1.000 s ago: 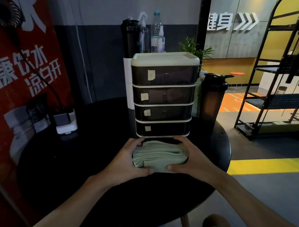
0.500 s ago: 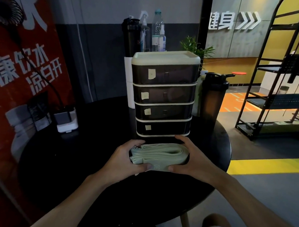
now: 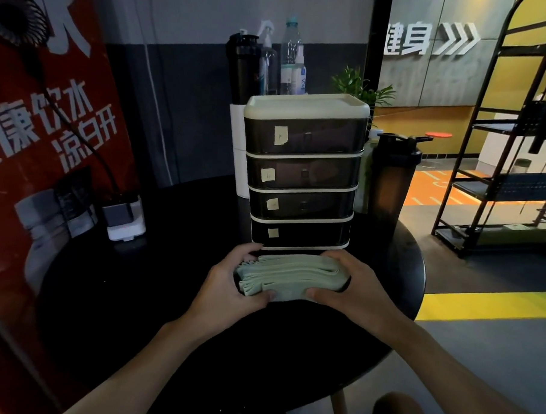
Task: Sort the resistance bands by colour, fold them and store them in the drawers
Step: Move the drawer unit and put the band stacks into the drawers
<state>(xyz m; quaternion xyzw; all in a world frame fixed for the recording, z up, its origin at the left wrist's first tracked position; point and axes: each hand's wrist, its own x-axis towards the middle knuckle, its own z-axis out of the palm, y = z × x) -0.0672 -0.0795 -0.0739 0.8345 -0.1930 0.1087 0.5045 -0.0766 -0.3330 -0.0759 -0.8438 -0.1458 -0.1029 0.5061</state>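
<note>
Pale green resistance bands (image 3: 290,275), flat elastic, folded into one thick stack: located on the near middle of the round black table (image 3: 135,310), just in front of the drawer unit, held between both hands.

Red banner with white lettering (image 3: 34,133): far left, upright beside the table.

White and grey power block (image 3: 125,220): on the table's left part, with a black cable rising from it.

Left hand (image 3: 230,286): grips the stack's left end, where the loose layered edges show. The thumb presses the near edge and the fingers (image 3: 248,248) curl over the far edge.

Right hand (image 3: 355,291): grips the stack's right end at the rounded fold. The thumb lies along the near edge and the fingers (image 3: 335,256) curl over the far side. The two thumb tips sit close together.

Four-tier dark translucent drawer unit with cream top (image 3: 303,173): directly behind the stack, all four drawers pushed in, with a small paper label on each front.

Black shaker bottle (image 3: 391,187): on the table just right of the unit.

Black metal shelf rack (image 3: 501,173): on the floor, far right.
</note>
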